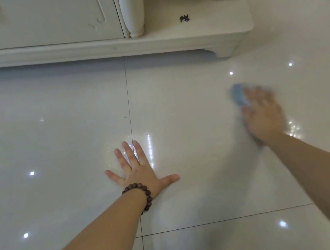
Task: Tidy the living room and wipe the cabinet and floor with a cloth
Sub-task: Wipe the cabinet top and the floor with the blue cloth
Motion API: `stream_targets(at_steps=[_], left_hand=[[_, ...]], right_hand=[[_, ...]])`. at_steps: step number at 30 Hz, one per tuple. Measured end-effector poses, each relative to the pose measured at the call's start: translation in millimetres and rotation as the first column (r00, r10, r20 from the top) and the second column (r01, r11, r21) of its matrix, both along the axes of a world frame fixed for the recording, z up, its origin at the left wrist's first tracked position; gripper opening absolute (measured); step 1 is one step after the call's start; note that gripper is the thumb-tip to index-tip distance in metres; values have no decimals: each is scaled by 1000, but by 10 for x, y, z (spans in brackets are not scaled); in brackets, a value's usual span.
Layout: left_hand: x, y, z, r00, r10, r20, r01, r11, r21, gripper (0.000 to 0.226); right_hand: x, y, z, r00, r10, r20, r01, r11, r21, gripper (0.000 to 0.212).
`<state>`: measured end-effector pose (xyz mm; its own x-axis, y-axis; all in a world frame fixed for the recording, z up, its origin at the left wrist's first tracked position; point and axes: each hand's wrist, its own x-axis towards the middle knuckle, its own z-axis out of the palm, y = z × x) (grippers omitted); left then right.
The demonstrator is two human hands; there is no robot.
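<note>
A blue cloth (239,96) lies on the glossy white tiled floor (54,122) at the right, under my right hand (263,114). That hand presses flat on the cloth and is blurred by motion; the cloth shows only past its fingers and beside the wrist. My left hand (138,170) rests flat on the floor with fingers spread, a dark bead bracelet on its wrist. The cream cabinet (87,49) runs along the top of the view, beyond both hands.
A small dark clip-like object (184,18) lies on the cabinet's low open shelf. A rounded column (131,9) stands beside the cabinet door. The cabinet's foot (224,53) meets the floor at upper right. A tiny dark speck (125,117) sits near a tile joint.
</note>
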<state>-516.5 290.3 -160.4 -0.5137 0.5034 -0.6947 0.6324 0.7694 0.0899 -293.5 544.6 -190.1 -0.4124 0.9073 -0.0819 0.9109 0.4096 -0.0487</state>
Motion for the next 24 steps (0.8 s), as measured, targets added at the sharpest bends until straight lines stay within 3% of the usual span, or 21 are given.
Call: stream_targets(at_steps=[1, 2, 3, 4, 5, 6, 7, 8, 9, 10, 11, 13, 15, 17, 19, 20, 22, 24], left_hand=[[-2, 0, -9, 1000, -1, -2, 1, 1000, 1, 149], [-5, 0, -16, 1000, 0, -4, 0, 1000, 1, 150], [-3, -6, -17, 1000, 0, -6, 0, 1000, -2, 150], [-2, -12, -10, 1000, 0, -6, 0, 1000, -4, 151], [-1, -13, -13, 1000, -1, -8, 1, 1000, -5, 151], [-4, -6, -20, 1000, -2, -11, 2, 1000, -7, 152], [-9, 2, -30, 1000, 0, -17, 0, 1000, -13, 151], [-6, 10, -32, 1000, 1, -24, -1, 1000, -27, 150], [1, 15, -33, 999, -2, -36, 1, 999, -36, 148], [6, 10, -37, 999, -6, -46, 4, 999, -33, 148], [10, 0, -44, 999, -6, -52, 5, 1000, -22, 151], [21, -1, -34, 998, -5, -56, 5, 1000, -7, 155], [31, -8, -5, 998, -1, -67, 1, 1000, -1, 155], [43, -16, 16, 997, -6, -79, 7, 1000, 9, 154], [61, -20, 31, 995, -19, -93, 21, 1000, 16, 152], [71, -29, 31, 995, -25, -99, 27, 999, 18, 151], [76, -46, 25, 993, -23, -113, 27, 999, 39, 147], [55, -91, 21, 992, -33, -120, 43, 996, 80, 136]], right_hand=[[339, 38, 46, 968, -245, -54, 243, 970, -28, 66], [447, -3, 138, 876, -473, -94, 467, 880, -83, 64], [326, -136, 188, 785, -607, -124, 596, 794, -121, 64], [15, -349, 208, 760, -638, -122, 625, 770, -130, 62], [-371, -571, 175, 806, -574, -144, 564, 819, -106, 60], [-804, -813, 112, 901, -401, -164, 394, 916, -77, 59], [-1255, -1124, 89, 978, -131, -161, 123, 991, -60, 58], [-1611, -1458, 82, 970, 178, -168, -198, 974, -109, 57], [-1793, -1685, 81, 892, 414, -182, -445, 876, -184, 54], [-1775, -1691, 91, 817, 545, -191, -576, 793, -199, 53], [-1594, -1502, 98, 804, 566, -181, -593, 783, -188, 54], [-829, -1065, 12, 924, 371, -89, -378, 922, -88, 60], [171, -673, 20, 998, -16, -55, 14, 999, -43, 65], [836, -623, 101, 914, -394, -98, 389, 919, -72, 59], [735, -961, 86, 811, -577, -103, 569, 817, -96, 57], [493, -1248, 65, 847, -518, -119, 511, 856, -80, 58], [-91, -1951, -29, 979, -139, -149, 135, 990, -40, 59], [-359, -2510, -57, 951, 276, -141, -285, 957, -52, 60]])
